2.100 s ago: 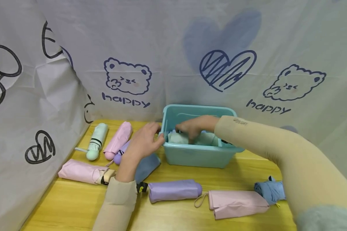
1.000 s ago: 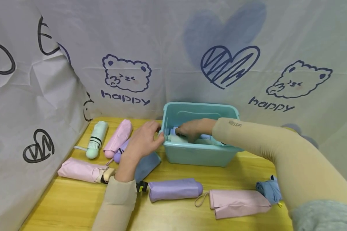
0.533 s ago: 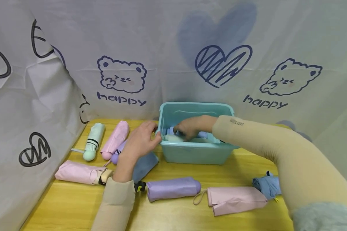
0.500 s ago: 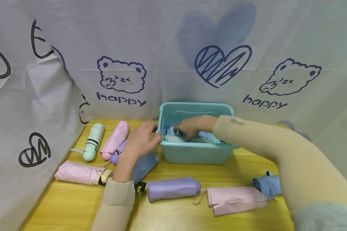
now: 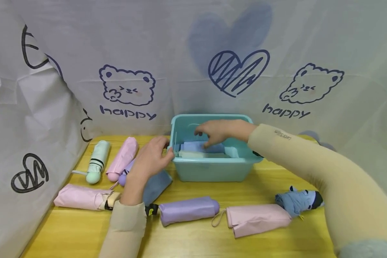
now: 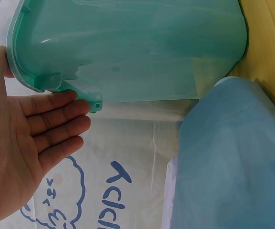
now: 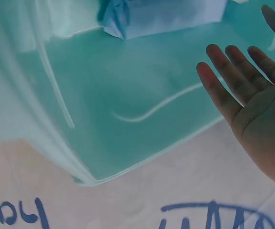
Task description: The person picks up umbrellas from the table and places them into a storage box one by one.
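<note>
A teal plastic bin [image 5: 213, 171] stands at the back of the table, with a light blue folded umbrella [image 5: 196, 146] and a pale green bundle [image 5: 193, 154] lying inside. My right hand [image 5: 217, 130] hovers over the bin's opening, its fingers spread and holding nothing; the right wrist view shows the bare palm. At the bin's left rim, my left hand [image 5: 151, 157] touches the corner with fingers nearly straight. The left wrist view shows its fingers [image 6: 61, 124] beside the rim's handle. Below that hand lies a blue folded umbrella [image 5: 157, 188], partly hidden by the wrist.
At left lie a mint umbrella [image 5: 98, 157], a pink umbrella [image 5: 124, 156], a purple umbrella [image 5: 123, 178] and another pink umbrella [image 5: 79, 197]. In front are a lilac umbrella [image 5: 187, 211], a dusty pink umbrella [image 5: 258, 218] and a crumpled blue umbrella [image 5: 296, 200]. A printed cloth [image 5: 180, 89] hangs behind.
My right hand has let go inside the bin and risen above the bundles, leaving the blue umbrella in plain sight. My left hand stays at the rim. The view has shifted slightly right.
</note>
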### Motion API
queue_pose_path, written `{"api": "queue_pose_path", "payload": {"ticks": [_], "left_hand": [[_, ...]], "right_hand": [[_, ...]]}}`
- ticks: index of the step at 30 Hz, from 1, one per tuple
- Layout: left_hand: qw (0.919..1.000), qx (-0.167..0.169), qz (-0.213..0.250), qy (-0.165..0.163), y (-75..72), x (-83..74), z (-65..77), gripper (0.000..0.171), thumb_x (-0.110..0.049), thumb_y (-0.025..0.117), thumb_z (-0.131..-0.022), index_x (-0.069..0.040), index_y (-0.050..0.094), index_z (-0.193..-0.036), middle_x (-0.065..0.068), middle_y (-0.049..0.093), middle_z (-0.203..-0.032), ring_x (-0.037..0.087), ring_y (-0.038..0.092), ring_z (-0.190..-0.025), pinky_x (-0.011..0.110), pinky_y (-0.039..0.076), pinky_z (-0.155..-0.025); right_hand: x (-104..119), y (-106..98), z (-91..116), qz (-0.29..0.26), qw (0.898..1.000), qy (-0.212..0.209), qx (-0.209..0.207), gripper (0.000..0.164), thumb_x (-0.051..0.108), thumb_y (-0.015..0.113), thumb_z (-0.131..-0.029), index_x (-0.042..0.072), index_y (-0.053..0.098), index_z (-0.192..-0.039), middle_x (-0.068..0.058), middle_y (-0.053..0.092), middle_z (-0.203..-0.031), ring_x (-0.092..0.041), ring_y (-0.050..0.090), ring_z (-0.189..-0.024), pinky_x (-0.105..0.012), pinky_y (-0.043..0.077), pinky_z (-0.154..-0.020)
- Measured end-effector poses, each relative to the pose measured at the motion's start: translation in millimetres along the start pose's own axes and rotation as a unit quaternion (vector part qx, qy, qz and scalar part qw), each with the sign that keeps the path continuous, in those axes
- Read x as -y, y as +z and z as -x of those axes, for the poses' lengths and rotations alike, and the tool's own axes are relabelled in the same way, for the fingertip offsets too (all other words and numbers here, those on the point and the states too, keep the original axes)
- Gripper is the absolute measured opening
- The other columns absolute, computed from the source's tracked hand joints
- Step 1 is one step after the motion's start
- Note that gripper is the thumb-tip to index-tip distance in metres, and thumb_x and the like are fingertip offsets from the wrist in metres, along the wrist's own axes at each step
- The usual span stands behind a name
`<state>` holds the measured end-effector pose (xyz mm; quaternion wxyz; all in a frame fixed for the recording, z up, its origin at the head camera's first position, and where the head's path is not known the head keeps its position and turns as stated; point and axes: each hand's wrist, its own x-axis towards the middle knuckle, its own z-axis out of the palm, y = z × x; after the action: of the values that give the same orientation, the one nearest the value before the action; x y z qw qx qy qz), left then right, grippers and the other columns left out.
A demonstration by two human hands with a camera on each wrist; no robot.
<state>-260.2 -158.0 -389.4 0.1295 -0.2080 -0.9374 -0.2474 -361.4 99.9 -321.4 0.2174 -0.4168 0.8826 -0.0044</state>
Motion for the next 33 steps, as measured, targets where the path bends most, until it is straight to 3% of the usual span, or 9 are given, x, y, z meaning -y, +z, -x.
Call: {"api": "queue_pose_path", "payload": {"ticks": [5,14,25,33], "left_hand": [[1.0000,-0.002,0.000,0.000,-0.1,0.2,0.6,0.031,-0.030,0.053,-0.096,-0.006,0.067,-0.110,0.008,0.062,-0.101,0.025,0.055,-0.089,0.043,0.049,-0.079],[0.9999,-0.011,-0.005,0.010,0.6,1.1,0.9,0.026,-0.030,0.054,-0.095,-0.008,0.065,-0.103,0.006,0.060,-0.097,0.024,0.053,-0.088,0.041,0.048,-0.076],[0.9998,-0.017,-0.001,0.012,2.5,1.8,1.3,0.028,-0.030,0.054,-0.095,-0.006,0.066,-0.105,0.006,0.060,-0.096,0.024,0.053,-0.087,0.040,0.047,-0.075],[0.9996,-0.020,0.000,0.018,3.7,3.7,0.3,0.026,-0.029,0.054,-0.095,-0.008,0.066,-0.104,0.005,0.060,-0.095,0.023,0.053,-0.085,0.039,0.047,-0.073]], "right_hand": [[-3,-5,16,-0.044,0.997,0.004,-0.061,0.065,0.033,0.070,-0.100,0.003,0.047,-0.152,-0.014,0.050,-0.154,-0.034,0.060,-0.127,-0.045,0.047,-0.109],[-5,-5,45,-0.088,0.983,0.012,-0.162,0.065,0.035,0.071,-0.099,0.006,0.049,-0.152,-0.013,0.053,-0.152,-0.031,0.059,-0.129,-0.046,0.047,-0.109],[1,14,67,-0.153,0.954,-0.014,-0.258,0.062,0.034,0.071,-0.099,0.008,0.049,-0.152,-0.009,0.053,-0.153,-0.027,0.058,-0.130,-0.045,0.051,-0.105],[16,31,83,-0.132,0.937,-0.022,-0.322,0.065,0.034,0.072,-0.098,0.010,0.048,-0.153,-0.009,0.054,-0.152,-0.028,0.057,-0.131,-0.049,0.049,-0.106]]}}
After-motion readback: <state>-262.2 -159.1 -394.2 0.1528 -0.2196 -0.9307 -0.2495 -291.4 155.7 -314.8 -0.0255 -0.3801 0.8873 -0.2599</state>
